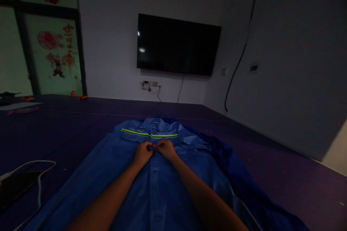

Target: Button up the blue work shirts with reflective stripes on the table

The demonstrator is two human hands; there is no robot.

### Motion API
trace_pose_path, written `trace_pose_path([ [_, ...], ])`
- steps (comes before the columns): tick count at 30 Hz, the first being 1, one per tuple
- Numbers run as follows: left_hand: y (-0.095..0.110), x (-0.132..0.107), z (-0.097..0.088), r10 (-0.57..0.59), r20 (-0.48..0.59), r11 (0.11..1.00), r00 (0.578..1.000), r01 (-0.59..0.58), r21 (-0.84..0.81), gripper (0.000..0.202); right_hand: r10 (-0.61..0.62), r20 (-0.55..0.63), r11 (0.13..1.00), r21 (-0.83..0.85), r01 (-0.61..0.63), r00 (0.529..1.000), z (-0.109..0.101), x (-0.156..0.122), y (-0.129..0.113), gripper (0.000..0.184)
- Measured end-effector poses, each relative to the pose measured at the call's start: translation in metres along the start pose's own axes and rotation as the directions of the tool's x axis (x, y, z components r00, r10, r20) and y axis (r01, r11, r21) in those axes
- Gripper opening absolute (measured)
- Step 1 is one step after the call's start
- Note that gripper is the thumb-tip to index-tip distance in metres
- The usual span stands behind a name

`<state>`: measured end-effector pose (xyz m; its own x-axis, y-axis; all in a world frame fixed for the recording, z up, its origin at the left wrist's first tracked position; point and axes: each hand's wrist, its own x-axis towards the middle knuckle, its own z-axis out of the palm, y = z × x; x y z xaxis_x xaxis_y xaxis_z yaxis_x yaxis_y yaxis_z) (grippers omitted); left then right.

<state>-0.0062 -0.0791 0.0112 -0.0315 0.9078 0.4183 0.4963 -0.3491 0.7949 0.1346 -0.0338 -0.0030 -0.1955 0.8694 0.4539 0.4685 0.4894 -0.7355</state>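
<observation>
A blue work shirt [121, 184] with a yellow-green stripe across its chest lies spread out, collar at the far end. My left hand [144, 152] and my right hand [166, 149] meet over its front placket [154, 187], just below the stripe. Both pinch the shirt's fabric at the front edge, fingertips almost touching. Whether a button sits between the fingers is too small to tell. Under the shirt's right side, darker blue cloth [233, 162] shows.
The shirt lies on a purple surface [273, 166]. A white cable [40, 184] and a dark object [18, 189] are at the left. Small orange items [83, 97] sit near the glass door. A television [179, 45] hangs on the far wall; a dark cable [241, 57] dangles at the right.
</observation>
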Motion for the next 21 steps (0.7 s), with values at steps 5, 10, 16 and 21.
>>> trace_pose_path([
  [5,0.000,0.000,0.000,-0.001,0.016,1.000,1.000,0.001,-0.006,0.015,0.023,0.009,0.999,-0.038,-0.022,1.000,0.001,0.000,0.000,0.022],
  [10,0.000,0.000,0.001,0.004,0.018,1.000,1.000,-0.004,-0.012,0.021,0.067,0.016,0.996,-0.054,-0.066,0.998,0.004,0.003,0.004,0.025],
  [16,0.001,0.000,0.001,0.009,0.025,1.000,1.000,-0.009,0.001,0.025,0.102,0.045,0.994,-0.048,-0.099,0.994,0.006,0.006,0.008,0.028],
  [21,0.000,0.001,0.002,-0.010,0.020,1.000,1.000,0.009,0.024,0.022,0.109,0.070,0.994,-0.016,-0.109,0.991,0.006,0.006,0.009,0.029],
])
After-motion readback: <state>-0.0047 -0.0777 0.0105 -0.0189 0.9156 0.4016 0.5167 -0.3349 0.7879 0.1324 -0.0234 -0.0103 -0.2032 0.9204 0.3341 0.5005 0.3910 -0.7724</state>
